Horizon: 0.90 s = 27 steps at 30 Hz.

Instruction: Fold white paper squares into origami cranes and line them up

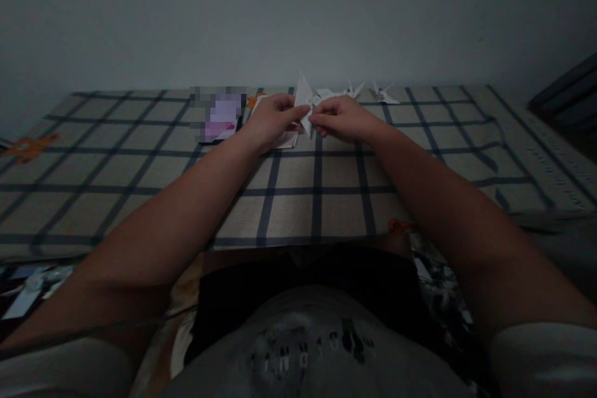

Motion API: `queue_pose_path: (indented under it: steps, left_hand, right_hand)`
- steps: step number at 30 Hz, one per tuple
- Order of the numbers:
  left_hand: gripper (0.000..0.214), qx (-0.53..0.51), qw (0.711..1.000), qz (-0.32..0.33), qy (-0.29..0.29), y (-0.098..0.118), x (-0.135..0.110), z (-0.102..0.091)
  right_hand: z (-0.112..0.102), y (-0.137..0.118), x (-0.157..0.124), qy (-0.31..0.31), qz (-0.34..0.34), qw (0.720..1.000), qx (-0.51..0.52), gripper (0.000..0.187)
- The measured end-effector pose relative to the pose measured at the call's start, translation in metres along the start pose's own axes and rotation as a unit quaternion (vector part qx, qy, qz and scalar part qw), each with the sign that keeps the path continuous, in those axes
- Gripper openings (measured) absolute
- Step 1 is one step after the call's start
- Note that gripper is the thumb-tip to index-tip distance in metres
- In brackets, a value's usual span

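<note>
Between my two hands a piece of folded white paper (304, 91) stands up with its pointed tip upward. My left hand (278, 117) pinches it between thumb and fingers from the left. My right hand (340, 117) is closed at its right lower edge, thumb and fingertips pressed together on the paper. Under my left hand lies a small stack of white paper sheets (286, 140), partly hidden by the hand. Just behind my right hand are folded paper cranes, one (355, 88) partly covered and another (385, 94) farther right.
A phone (222, 117) with a lit, partly blurred screen lies left of the paper stack. The table (291, 211) has a checked cloth and meets a plain wall (298, 12) at the back. Dark slatted furniture (566, 93) stands at the right.
</note>
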<state>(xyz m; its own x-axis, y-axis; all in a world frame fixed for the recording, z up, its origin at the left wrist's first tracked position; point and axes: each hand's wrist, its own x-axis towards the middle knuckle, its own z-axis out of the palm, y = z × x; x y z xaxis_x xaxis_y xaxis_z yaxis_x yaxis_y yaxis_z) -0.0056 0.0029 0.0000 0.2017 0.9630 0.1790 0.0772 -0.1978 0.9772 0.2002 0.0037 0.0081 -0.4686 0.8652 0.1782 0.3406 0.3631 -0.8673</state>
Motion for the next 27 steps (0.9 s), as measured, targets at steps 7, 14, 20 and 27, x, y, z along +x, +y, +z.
queue_pose_path:
  steps: [7,14,20,27]
  left_hand:
    - [0.008,-0.001,1.0,-0.003,-0.008,0.0049,-0.0026,0.0026]
    - [0.011,-0.007,1.0,-0.003,-0.004,-0.0005,0.0012,0.0006]
    - [0.009,-0.013,1.0,0.02,0.019,-0.0034,0.0036,-0.0001]
    - [0.01,-0.006,1.0,0.021,0.014,-0.0019,0.0017,-0.0003]
  right_hand:
    - [-0.0005,-0.0022,0.0004,0.009,0.005,1.0,-0.023,0.017]
    - [-0.0002,-0.0012,0.0009,0.001,-0.009,1.0,-0.019,0.023]
    - [0.0003,0.0009,0.0003,-0.006,-0.001,1.0,-0.008,0.021]
    - [-0.0008,0.001,-0.001,-0.007,0.001,1.0,-0.027,0.02]
